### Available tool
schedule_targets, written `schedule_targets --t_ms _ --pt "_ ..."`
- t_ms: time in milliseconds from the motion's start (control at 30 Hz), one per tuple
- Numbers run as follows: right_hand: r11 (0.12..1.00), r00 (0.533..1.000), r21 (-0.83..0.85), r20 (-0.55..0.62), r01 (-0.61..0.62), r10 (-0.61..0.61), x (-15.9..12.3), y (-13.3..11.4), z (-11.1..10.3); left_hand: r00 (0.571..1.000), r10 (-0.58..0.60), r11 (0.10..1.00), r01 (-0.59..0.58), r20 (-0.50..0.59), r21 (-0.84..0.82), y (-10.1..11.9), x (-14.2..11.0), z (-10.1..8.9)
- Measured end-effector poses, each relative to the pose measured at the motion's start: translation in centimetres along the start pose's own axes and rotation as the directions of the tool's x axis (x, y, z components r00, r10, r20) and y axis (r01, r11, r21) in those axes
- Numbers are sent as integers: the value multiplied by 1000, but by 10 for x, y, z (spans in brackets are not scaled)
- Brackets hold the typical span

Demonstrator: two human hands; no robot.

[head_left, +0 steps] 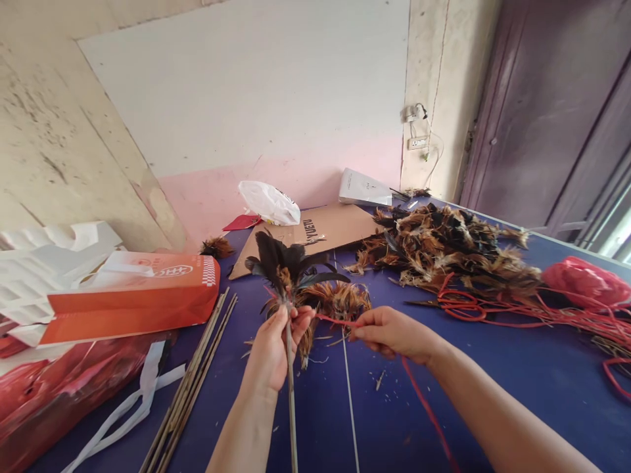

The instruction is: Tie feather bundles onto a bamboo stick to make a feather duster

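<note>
My left hand [276, 341] is closed around the upper part of a thin stick [291, 401]. Dark feathers [286, 259] fan out from the stick's top end, just above the fingers. My right hand [389, 334] pinches a red plastic string [340, 320], which runs taut from the stick's top across to my right fingers. Its loose tail hangs below the right hand toward the table's front edge. Behind my hands, a bunch of brown feathers [342, 301] lies on the blue table [320, 420].
A large feather pile [444, 246] covers the back right, with red-handled scissors [461, 305] and a red string bundle [586, 282] nearby. Several bare sticks [192, 381] lie at left beside an orange paper bag [133, 305]. Flat cardboard [340, 220] lies at the back.
</note>
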State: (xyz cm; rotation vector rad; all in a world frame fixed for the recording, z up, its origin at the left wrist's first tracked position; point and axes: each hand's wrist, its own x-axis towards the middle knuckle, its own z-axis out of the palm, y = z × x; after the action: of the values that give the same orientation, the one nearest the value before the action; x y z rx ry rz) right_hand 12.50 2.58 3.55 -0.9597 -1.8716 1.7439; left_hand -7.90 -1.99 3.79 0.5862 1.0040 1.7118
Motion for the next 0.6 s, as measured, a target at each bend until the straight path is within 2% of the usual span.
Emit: schedule_targets --t_ms 133,233,300,367,400,433,500,533,600 --pt "977 997 209 -74 45 -30 0 2 -14 1000 -9 1000 9 -6 10 3 3 -3" --pt "962 976 254 -212 101 -47 2 1 -19 1000 -25 999 25 7 33 0 1 -2" --pt "979 929 164 -367 124 -56 2 1 -22 999 -35 998 34 10 45 0 0 -1" --pt "994 853 -46 -510 98 -108 2 1 -25 999 -43 998 42 16 51 0 -3 0" --pt "984 830 -165 -538 67 -147 2 1 -24 998 -51 998 50 25 50 0 -4 1" --pt "963 828 -267 -530 40 -181 2 2 -22 997 -62 997 60 44 47 0 -6 3" --pt "925 877 -379 -433 35 -210 3 2 -13 990 -94 995 90 108 47 -3 -12 8" --pt "925 904 -377 -377 51 -204 4 2 -7 983 -114 993 107 145 53 -5 -15 11" --pt "957 928 -274 -325 92 -182 6 2 7 969 -153 987 139 192 82 -10 -20 17"
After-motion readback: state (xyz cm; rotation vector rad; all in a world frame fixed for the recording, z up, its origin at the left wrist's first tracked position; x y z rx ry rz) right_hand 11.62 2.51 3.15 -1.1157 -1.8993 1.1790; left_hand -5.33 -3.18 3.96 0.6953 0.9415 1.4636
